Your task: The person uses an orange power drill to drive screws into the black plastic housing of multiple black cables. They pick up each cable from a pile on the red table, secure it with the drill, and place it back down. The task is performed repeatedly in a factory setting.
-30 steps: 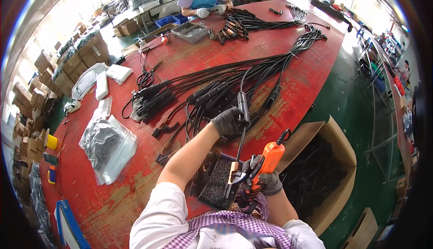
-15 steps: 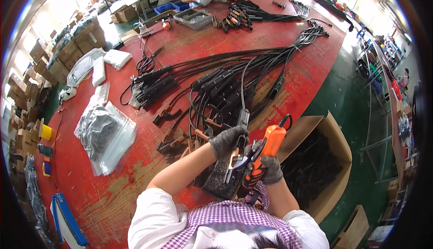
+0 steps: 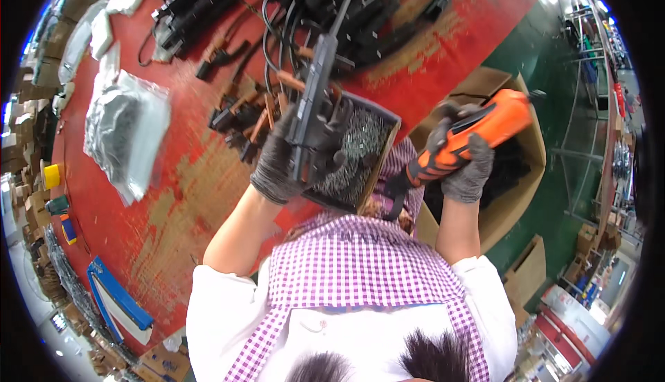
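Observation:
My left hand (image 3: 274,169), in a dark grey glove, is closed around a long black housing (image 3: 318,81) with a grey cable running out of its upper end. My right hand (image 3: 465,173), gloved likewise, grips an orange and black power screwdriver (image 3: 493,122), its orange end tilted up to the right. Below the left hand's fingers lies a tray (image 3: 382,167) full of small metal screws. Just beyond that hand, several copper-coloured clamp parts (image 3: 260,129) with black ends rest on the table.
The worn red table (image 3: 187,243) carries a heap of black cabled housings (image 3: 367,36) at the far side. Clear plastic bags (image 3: 128,139) lie to the left. An open carton (image 3: 532,150) of black parts stands at the right, beside the green floor. A blue-edged board (image 3: 114,299) is at lower left.
My hands have drawn apart: the screwdriver moved right and tipped over, away from the housing. The left hand shifted left and turned the housing. The head view has tilted down toward my body.

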### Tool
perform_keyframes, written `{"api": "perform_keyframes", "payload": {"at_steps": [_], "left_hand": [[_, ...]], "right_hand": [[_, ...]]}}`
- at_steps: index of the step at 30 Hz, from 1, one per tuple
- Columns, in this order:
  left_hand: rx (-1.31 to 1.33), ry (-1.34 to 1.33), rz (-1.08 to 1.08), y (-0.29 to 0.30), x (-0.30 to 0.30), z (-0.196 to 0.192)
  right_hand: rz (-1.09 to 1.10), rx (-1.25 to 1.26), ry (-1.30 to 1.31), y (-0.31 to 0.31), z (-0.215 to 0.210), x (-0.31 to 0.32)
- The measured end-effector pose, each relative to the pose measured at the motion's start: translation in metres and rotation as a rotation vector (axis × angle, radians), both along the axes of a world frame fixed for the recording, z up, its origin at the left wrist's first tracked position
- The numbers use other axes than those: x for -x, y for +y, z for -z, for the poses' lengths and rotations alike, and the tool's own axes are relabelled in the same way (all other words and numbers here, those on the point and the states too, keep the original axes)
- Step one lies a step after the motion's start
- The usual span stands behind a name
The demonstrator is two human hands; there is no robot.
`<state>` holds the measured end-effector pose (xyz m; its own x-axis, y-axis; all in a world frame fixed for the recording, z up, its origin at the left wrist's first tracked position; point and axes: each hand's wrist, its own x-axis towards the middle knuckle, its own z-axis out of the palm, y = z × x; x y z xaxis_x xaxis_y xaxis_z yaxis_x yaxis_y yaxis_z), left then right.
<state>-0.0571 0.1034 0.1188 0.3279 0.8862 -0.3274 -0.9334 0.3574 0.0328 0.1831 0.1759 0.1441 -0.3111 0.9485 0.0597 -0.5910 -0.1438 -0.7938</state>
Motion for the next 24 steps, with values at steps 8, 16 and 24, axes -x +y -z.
{"api": "perform_keyframes", "payload": {"at_steps": [8, 16, 24], "left_hand": [[-0.032, -0.68, -0.062, -0.018, -0.002, 0.044], [0.17, 0.145, -0.017, -0.023, -0.011, 0.026], [0.139, 0.233, -0.01, -0.023, -0.013, 0.024]], "right_hand": [[0.203, -0.268, -0.061, 0.002, 0.023, 0.019], [0.185, -0.195, -0.073, 0.004, 0.037, 0.036], [0.206, -0.204, -0.103, 0.003, 0.038, 0.041]]}}
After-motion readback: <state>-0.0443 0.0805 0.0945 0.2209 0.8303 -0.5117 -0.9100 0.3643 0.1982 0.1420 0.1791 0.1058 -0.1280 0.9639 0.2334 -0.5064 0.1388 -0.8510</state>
